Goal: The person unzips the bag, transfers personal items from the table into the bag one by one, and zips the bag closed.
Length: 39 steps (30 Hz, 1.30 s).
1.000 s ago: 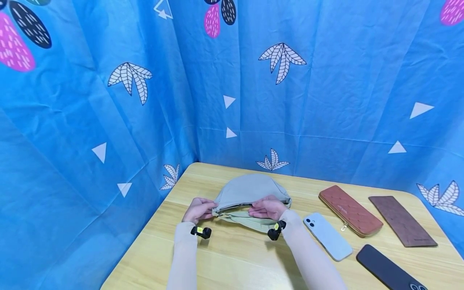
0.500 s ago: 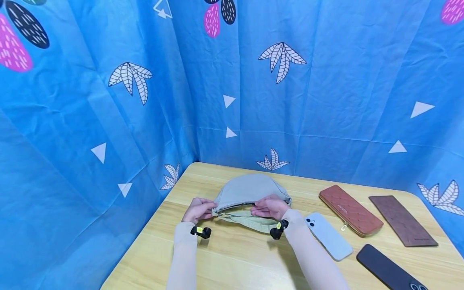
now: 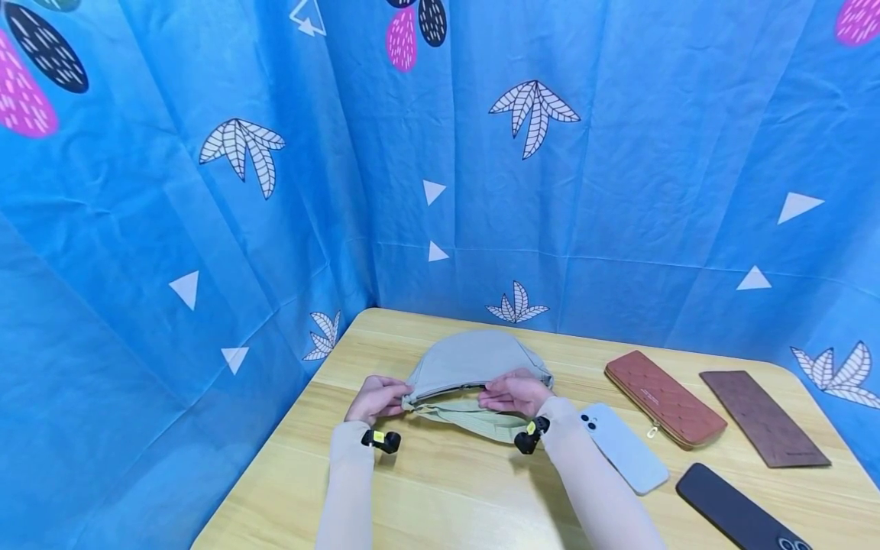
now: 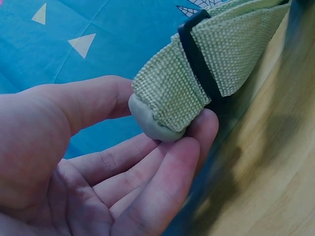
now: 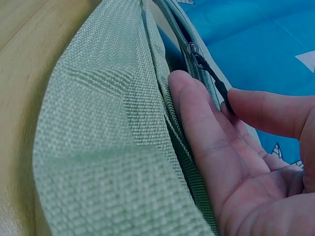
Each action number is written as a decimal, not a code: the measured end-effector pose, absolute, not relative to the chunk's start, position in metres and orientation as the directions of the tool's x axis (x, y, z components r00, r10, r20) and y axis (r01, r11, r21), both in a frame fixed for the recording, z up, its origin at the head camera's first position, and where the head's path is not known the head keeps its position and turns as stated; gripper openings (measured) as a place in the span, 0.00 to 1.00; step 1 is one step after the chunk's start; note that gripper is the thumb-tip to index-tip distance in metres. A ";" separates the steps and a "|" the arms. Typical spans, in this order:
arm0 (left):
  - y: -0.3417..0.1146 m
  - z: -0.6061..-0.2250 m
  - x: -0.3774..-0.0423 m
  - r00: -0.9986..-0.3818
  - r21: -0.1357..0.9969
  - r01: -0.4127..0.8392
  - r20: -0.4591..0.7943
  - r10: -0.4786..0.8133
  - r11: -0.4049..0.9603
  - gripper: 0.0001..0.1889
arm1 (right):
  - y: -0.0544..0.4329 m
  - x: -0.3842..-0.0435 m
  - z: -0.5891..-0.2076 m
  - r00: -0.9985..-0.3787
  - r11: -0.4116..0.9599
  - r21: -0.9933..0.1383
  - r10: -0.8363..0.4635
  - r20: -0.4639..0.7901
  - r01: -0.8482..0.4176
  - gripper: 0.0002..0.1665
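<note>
A grey-green waist bag [image 3: 477, 357] lies on the wooden table, its curved side toward the back and its zipper edge toward me. At its left end my left hand [image 3: 374, 399] pinches the corner tab [image 4: 152, 120], where the woven strap [image 4: 241, 44] with a black slider [image 4: 202, 61] begins. Along the zipper [image 5: 177, 22], my right hand [image 3: 517, 391] holds the black cord zipper pull [image 5: 219, 86] between thumb and fingers. Its other fingertips reach behind the pale green strap [image 5: 98, 113], which hangs in a loop in front of the bag.
To the right of the bag lie a light blue phone [image 3: 624, 449], a reddish-brown zip wallet [image 3: 663, 397], a flat dark brown wallet [image 3: 763, 418] and a black phone [image 3: 732, 500]. Blue patterned cloth [image 3: 481, 214] hangs behind the table [image 3: 440, 504] and along its left side.
My right hand has slid a little to the right along the zipper edge with the pull. The left hand keeps its place at the bag's left end.
</note>
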State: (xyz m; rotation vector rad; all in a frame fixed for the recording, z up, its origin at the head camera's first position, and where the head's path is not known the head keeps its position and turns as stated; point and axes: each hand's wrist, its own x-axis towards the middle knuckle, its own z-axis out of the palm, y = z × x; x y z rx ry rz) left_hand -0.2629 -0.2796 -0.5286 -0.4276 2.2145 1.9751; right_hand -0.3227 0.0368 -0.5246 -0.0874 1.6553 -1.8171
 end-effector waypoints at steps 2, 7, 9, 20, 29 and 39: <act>-0.279 -0.528 -0.263 -0.948 0.947 -0.306 -0.295 -0.120 0.092 0.16 | 0.037 -0.323 -0.525 -0.777 0.024 -0.904 -0.501 -0.381 0.427 0.21; -0.279 -0.527 -0.262 -0.945 0.945 -0.311 -0.297 -0.134 0.101 0.16 | 0.040 -0.325 -0.527 -0.782 0.013 -0.897 -0.484 -0.393 0.443 0.21; -0.279 -0.526 -0.261 -0.946 0.945 -0.310 -0.295 -0.138 0.107 0.17 | 0.041 -0.326 -0.528 -0.782 0.011 -0.896 -0.483 -0.394 0.444 0.21; -0.281 -0.529 -0.262 -0.947 0.946 -0.304 -0.288 -0.142 0.111 0.17 | 0.049 -0.327 -0.525 -0.783 -0.009 -0.898 -0.494 -0.379 0.440 0.21; -0.281 -0.529 -0.261 -0.950 0.948 -0.301 -0.288 -0.121 0.106 0.18 | 0.053 -0.325 -0.522 -0.783 -0.017 -0.900 -0.502 -0.368 0.435 0.22; -0.283 -0.528 -0.261 -0.952 0.947 -0.299 -0.286 -0.114 0.120 0.18 | 0.060 -0.331 -0.522 -0.791 -0.035 -0.888 -0.472 -0.390 0.459 0.20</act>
